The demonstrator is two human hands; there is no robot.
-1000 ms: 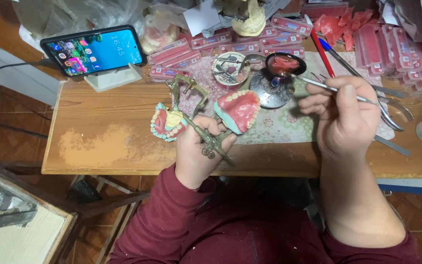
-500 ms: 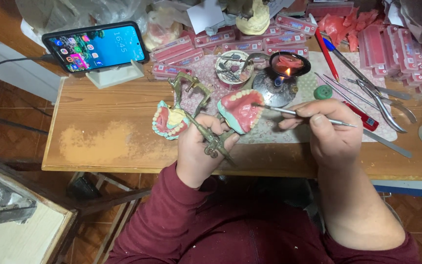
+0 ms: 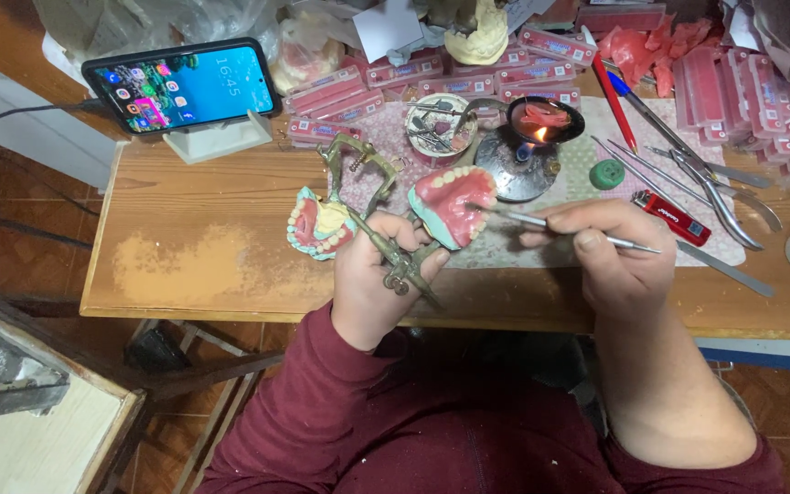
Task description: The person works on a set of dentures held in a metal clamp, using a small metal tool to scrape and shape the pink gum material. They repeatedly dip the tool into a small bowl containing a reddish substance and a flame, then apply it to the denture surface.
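Left hand (image 3: 378,279) is wrapped tight around the brass hinged articulator (image 3: 386,240), fingers curled closed on its frame, holding it above the near edge of the wooden table (image 3: 194,265). The frame is swung open: the lower denture model (image 3: 318,225) sits to the left, the upper denture model (image 3: 453,203) with pink wax and a row of teeth tips to the right. Right hand (image 3: 610,252) pinches a thin metal wax tool (image 3: 569,229) between thumb and fingers, pen-style, its tip touching the pink wax of the upper model. Just beyond, a small burner (image 3: 523,160) shows a flame; a red lighter (image 3: 671,218) lies right of the hand.
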